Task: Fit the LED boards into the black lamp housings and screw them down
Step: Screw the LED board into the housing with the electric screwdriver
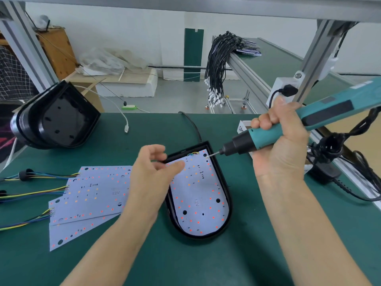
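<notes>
Right hand [282, 139] grips the screwdriver [288, 129]; left hand [152, 172], loosely curled, partly hides spare boards [94, 195].

A green-topped workbench [144, 129] is framed by grey aluminium posts [24, 46] under an overhead beam [185, 11]. Beyond it, a white wall [127, 25] and a grey floor [177, 89] are seen. A wooden cabinet [56, 52] is set at the left, and white foam slabs [127, 83] are laid beside it. A second green bench [274, 58] is draped with a bundle of black cables [218, 58].
</notes>
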Action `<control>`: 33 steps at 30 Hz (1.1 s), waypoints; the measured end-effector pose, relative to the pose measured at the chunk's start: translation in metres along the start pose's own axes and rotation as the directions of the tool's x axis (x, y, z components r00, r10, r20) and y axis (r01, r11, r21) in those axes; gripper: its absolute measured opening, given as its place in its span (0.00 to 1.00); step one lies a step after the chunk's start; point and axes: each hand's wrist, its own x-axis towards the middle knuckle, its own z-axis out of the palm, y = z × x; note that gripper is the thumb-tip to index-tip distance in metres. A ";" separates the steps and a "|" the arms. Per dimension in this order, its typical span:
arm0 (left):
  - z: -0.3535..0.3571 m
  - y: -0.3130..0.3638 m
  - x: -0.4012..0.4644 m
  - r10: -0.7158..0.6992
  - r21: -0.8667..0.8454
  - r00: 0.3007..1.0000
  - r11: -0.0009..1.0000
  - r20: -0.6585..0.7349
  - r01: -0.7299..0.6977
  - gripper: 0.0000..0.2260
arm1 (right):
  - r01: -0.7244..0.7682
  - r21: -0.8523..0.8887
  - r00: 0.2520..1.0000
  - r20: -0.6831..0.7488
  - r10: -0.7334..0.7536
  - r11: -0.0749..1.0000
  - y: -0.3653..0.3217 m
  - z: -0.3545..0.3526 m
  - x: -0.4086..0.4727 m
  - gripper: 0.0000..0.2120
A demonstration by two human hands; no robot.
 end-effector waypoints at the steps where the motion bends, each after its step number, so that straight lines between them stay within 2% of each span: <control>1: -0.006 -0.002 0.003 0.022 0.253 1.000 0.967 -0.008 -0.019 0.17 | -0.004 0.000 1.000 0.001 0.004 1.000 0.000 -0.002 0.002 0.16; 3: -0.012 -0.007 0.005 -0.028 0.649 0.998 0.761 0.061 -0.018 0.23 | -0.004 -0.009 1.000 0.001 0.004 1.000 0.002 -0.005 0.005 0.17; 4: -0.011 -0.007 0.006 -0.055 0.742 0.996 0.670 0.071 -0.016 0.26 | -0.002 -0.017 1.000 0.004 0.002 1.000 0.002 -0.006 0.006 0.17; 6: -0.003 -0.006 0.008 -0.061 0.786 0.997 0.619 0.050 -0.001 0.31 | 0.002 -0.037 1.000 0.010 -0.002 0.999 0.003 -0.009 0.008 0.16; 8: 0.007 -0.005 0.013 -0.055 0.754 0.998 0.656 0.039 0.007 0.39 | 0.003 -0.058 1.000 0.011 -0.002 0.998 0.004 -0.012 0.010 0.17; 10: 0.016 -0.006 0.018 -0.056 0.669 0.998 0.743 0.032 0.020 0.45 | 0.005 -0.072 1.000 0.013 -0.004 0.997 0.005 -0.015 0.013 0.18; 12: 0.024 -0.008 0.023 -0.095 0.499 0.994 0.864 0.047 0.059 0.48 | 0.001 -0.082 1.000 0.010 0.000 0.997 0.006 -0.017 0.016 0.18; 14: 0.030 -0.011 0.028 -0.135 0.366 0.988 0.925 0.075 0.098 0.47 | 0.003 -0.106 1.000 0.009 -0.002 0.994 0.007 -0.020 0.020 0.17; 20: 0.035 -0.011 0.031 -0.114 0.365 0.990 0.928 0.085 0.075 0.41 | -0.005 -0.169 1.000 0.013 0.008 0.986 0.016 -0.027 0.025 0.15; 33: 0.033 -0.016 0.033 -0.108 0.330 0.989 0.941 0.098 0.070 0.40 | -0.003 -0.260 0.999 0.049 0.016 0.966 0.036 -0.029 0.028 0.14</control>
